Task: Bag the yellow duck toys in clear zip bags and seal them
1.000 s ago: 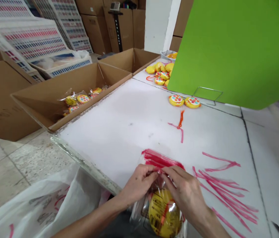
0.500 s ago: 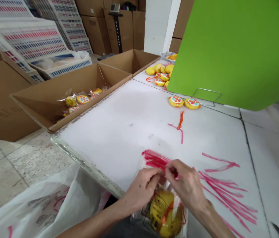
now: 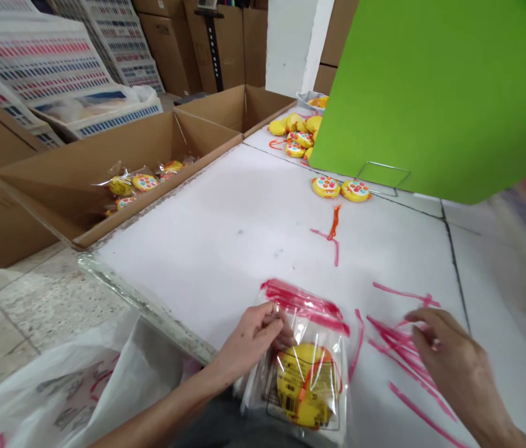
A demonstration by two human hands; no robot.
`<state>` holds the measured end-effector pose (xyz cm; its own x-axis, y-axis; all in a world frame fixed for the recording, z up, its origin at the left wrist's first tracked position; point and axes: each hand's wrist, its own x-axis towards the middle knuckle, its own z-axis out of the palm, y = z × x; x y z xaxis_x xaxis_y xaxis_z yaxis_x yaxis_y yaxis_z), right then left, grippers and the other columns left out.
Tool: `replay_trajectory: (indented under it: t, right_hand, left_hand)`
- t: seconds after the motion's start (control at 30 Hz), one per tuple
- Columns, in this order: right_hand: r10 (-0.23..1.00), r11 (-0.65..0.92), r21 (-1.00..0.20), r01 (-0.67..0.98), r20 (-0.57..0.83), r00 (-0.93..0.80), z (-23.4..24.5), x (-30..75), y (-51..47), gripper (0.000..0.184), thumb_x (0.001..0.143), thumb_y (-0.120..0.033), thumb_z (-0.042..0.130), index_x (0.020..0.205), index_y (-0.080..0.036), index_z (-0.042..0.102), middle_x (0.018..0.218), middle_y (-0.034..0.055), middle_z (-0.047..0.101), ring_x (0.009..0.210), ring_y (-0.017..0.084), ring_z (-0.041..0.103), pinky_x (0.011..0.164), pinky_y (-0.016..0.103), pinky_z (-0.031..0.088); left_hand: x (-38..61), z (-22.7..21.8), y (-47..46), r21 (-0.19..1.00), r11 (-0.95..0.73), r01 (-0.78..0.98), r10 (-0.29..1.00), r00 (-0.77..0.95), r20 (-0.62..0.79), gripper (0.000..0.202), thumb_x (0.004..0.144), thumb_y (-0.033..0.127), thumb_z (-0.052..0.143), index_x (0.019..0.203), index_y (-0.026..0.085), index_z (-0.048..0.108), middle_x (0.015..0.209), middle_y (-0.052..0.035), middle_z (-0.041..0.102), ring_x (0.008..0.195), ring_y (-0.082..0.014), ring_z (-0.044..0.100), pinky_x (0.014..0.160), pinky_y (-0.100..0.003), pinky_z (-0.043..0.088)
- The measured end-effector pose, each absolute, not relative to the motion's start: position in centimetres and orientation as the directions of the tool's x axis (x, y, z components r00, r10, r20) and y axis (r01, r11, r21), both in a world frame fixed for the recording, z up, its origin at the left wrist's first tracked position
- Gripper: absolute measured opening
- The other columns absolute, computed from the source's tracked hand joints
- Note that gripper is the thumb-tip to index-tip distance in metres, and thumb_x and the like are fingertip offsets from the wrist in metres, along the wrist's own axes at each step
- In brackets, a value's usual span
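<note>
A clear printed plastic bag point(image 3: 307, 333) lies at the table's near edge with a yellow toy point(image 3: 297, 386) and its orange cord inside. Across the top of the bag runs a bright pink band point(image 3: 307, 303). My left hand point(image 3: 260, 333) has its fingers curled on the bag's upper left side, gripping the plastic. Over a loose heap of pink strips point(image 3: 400, 348) hovers my right hand point(image 3: 459, 367), slightly blurred. Its fingers are loosely bent, with thumb and forefinger apart and nothing plainly between them.
Two yellow toys with dotted white faces, one the left toy point(image 3: 325, 186), sit beside a wire stand point(image 3: 386, 177) below a green board point(image 3: 431, 93). An orange cord point(image 3: 334, 223) lies nearer. More toys point(image 3: 297, 134) are piled behind. At left, a cardboard box point(image 3: 76, 155) holds bagged toys.
My right hand has left the top of the bag and moved right, over the pink strips. My left hand stays at the bag, whose toy and pink band now show more fully.
</note>
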<state>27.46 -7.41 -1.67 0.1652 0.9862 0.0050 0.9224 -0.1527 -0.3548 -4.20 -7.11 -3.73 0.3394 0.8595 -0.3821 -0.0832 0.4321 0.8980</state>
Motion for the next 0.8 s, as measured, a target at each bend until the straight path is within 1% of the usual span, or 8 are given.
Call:
replay_trajectory:
  t: [0.03,0.1,0.2,0.33,0.43,0.53,0.67,0.8]
  right_hand:
    - [0.991,-0.134,-0.469,0.873,-0.049,0.125,-1.4,25.7,-7.2,0.021,0.079,-0.039,0.047,0.091,-0.026,0.059,0.089,0.0028,0.063,0.064,0.018,0.058,0.061,0.031,0.044]
    - [0.970,-0.130,-0.664,0.736,-0.238,-0.043,-1.2,22.7,-6.6,0.025,0.081,-0.043,0.051,0.092,-0.023,0.061,0.078,0.0018,0.063,0.064,0.017,0.056,0.060,0.028,0.044]
    - [0.871,-0.236,-0.810,0.537,-0.422,-0.253,-2.0,20.3,-5.7,0.033,0.077,-0.046,0.060,0.096,-0.019,0.061,0.074,0.0015,0.062,0.065,0.016,0.055,0.058,0.027,0.043]
    - [0.846,-0.301,-0.872,0.386,-0.431,-0.315,-3.3,19.8,-5.5,0.030,0.074,-0.044,0.065,0.085,-0.016,0.060,0.068,-0.0006,0.059,0.063,0.014,0.053,0.058,0.025,0.040]
    - [0.878,-0.258,-0.896,0.363,-0.374,-0.300,-3.3,20.1,-5.8,0.023,0.078,-0.038,0.062,0.075,-0.016,0.058,0.068,-0.0015,0.054,0.063,0.012,0.048,0.057,0.024,0.037]
    - [0.898,-0.212,-0.906,0.365,-0.328,-0.293,-3.3,20.4,-6.1,0.018,0.081,-0.033,0.057,0.072,-0.017,0.056,0.066,-0.0024,0.049,0.063,0.012,0.043,0.058,0.024,0.034]
    - [0.898,-0.204,-0.901,0.382,-0.328,-0.294,-4.4,20.8,-6.5,0.015,0.080,-0.029,0.053,0.073,-0.017,0.058,0.063,-0.0026,0.047,0.059,0.011,0.039,0.054,0.024,0.030]
    - [0.900,-0.154,-0.907,0.392,-0.293,-0.322,-4.4,20.8,-7.0,0.018,0.077,-0.018,0.042,0.065,-0.018,0.055,0.058,-0.0032,0.043,0.052,0.011,0.035,0.050,0.024,0.026]
  left_hand:
    - [-4.2,-3.6,-7.1,0.890,0.446,-0.091,0.857,0.332,-0.395,0.013,0.083,0.027,0.050,0.080,0.014,0.050,0.077,-0.0063,0.066,0.072,-0.0174,0.065,0.063,-0.027,0.049]
    - [-4.2,-3.4,-7.2,0.883,0.459,-0.100,0.855,0.319,-0.409,0.012,0.082,0.026,0.052,0.080,0.014,0.050,0.075,-0.0056,0.066,0.071,-0.0163,0.064,0.065,-0.027,0.049]
    - [-4.1,-3.4,-7.3,0.884,0.455,-0.109,0.858,0.318,-0.403,0.011,0.082,0.025,0.051,0.081,0.014,0.050,0.077,-0.0057,0.066,0.071,-0.0163,0.064,0.066,-0.029,0.049]
    - [-4.2,-3.8,-7.4,0.888,0.451,-0.095,0.857,0.326,-0.400,0.013,0.083,0.027,0.049,0.081,0.015,0.049,0.079,-0.0067,0.066,0.072,-0.0189,0.065,0.065,-0.032,0.049]
    - [-4.4,-3.9,-7.5,0.906,0.416,-0.077,0.865,0.341,-0.368,0.011,0.084,0.027,0.048,0.088,0.017,0.047,0.075,-0.0042,0.066,0.074,-0.0191,0.065,0.069,-0.033,0.049]
    - [-4.6,-3.9,-7.4,0.926,0.377,-0.038,0.879,0.329,-0.344,0.011,0.083,0.025,0.047,0.091,0.018,0.048,0.072,-0.0010,0.064,0.072,-0.0170,0.062,0.070,-0.030,0.047]
    - [-4.7,-3.4,-7.1,0.939,0.336,0.070,0.894,0.289,-0.341,0.013,0.077,0.018,0.043,0.070,0.015,0.054,0.067,0.0002,0.057,0.065,-0.0140,0.056,0.061,-0.024,0.043]
    - [-4.5,-3.4,-7.3,0.934,0.351,0.063,0.892,0.279,-0.354,0.017,0.075,0.019,0.043,0.059,0.015,0.048,0.058,0.0017,0.050,0.060,-0.0133,0.053,0.058,-0.023,0.040]
